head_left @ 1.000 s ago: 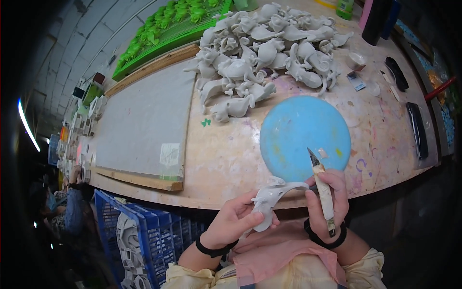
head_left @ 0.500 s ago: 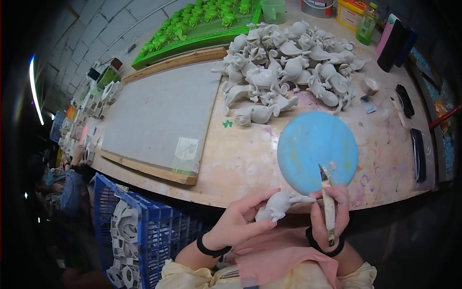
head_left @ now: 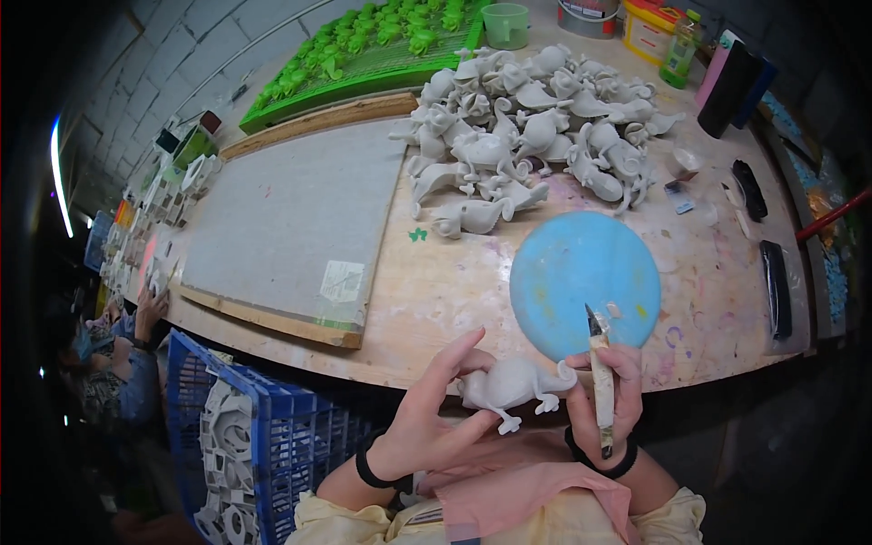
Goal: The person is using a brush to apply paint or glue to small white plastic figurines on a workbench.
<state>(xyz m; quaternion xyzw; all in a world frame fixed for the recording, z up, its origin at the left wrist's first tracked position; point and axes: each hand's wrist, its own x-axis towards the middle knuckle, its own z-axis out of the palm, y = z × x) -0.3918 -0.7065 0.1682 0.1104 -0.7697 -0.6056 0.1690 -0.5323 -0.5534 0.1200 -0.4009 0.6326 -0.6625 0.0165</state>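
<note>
Turned since the earlier frame, a grey chameleon-shaped figurine (head_left: 511, 383) rests gripped in my left hand (head_left: 427, 422) at lower centre, its curled tail (head_left: 564, 376) by my right hand (head_left: 624, 386), which clasps a craft knife (head_left: 601, 391); similar figurines (head_left: 542, 133) lie heaped upper centre, finished or not I cannot tell.

The figurine (head_left: 516, 381) is pale grey, the disc (head_left: 579, 268) blue with yellow smudges.
</note>
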